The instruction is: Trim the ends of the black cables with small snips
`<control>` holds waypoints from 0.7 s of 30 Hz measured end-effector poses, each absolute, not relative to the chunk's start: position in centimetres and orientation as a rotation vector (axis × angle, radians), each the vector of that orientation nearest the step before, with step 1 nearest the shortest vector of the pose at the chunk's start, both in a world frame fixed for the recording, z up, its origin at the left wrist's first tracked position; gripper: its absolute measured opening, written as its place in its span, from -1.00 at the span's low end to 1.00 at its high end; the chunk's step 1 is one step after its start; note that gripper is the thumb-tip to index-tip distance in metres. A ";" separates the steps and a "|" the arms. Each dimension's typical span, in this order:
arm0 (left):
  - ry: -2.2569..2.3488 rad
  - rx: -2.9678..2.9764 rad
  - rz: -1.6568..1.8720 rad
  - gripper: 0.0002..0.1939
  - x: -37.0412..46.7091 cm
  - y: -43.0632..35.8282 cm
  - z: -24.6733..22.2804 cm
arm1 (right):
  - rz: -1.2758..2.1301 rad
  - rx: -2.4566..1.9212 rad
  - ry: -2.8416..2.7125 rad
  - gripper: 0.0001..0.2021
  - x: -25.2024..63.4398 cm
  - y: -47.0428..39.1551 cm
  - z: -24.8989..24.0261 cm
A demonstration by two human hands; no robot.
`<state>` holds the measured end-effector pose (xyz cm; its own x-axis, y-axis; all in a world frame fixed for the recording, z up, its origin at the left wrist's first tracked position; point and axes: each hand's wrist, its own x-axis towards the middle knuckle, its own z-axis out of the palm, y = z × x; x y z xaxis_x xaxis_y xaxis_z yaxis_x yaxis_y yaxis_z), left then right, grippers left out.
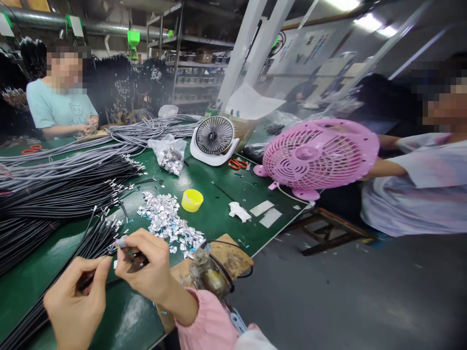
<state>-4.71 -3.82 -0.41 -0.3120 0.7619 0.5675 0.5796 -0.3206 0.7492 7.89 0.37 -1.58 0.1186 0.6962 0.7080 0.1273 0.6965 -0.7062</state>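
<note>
My left hand [78, 299] is closed in a pinch on the end of a black cable. My right hand [151, 267] is closed too, its fingertips at the thin coloured wires [113, 247] that stick out of that end. A grey cover sits on one right fingertip. Something dark shows inside the right palm; its kind is hidden. Beneath and behind the hands lies a bundle of black cables [98, 236] with stripped, pale ends. Close beyond my right hand is a heap of small silvery pieces [164, 216], some with blue bits.
A yellow ring-shaped cup [192, 200], a plastic bag of parts [170, 154], a white fan [214, 138] and orange-handled scissors [238, 164] stand or lie on the green table [215, 218]. A pink fan [317, 155] is at the right edge. Two people are nearby.
</note>
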 end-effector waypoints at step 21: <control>1.699 1.764 1.739 -0.82 -4.8 -3.8 0.2 | 0.739 -0.811 -1.283 -0.87 7.7 -0.1 0.3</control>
<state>-4.79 -3.76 0.16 -0.3038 0.7408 0.5991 0.5820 -0.3536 0.7323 7.71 -0.08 0.28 0.1404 0.8427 0.5197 -0.0270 0.5280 -0.8488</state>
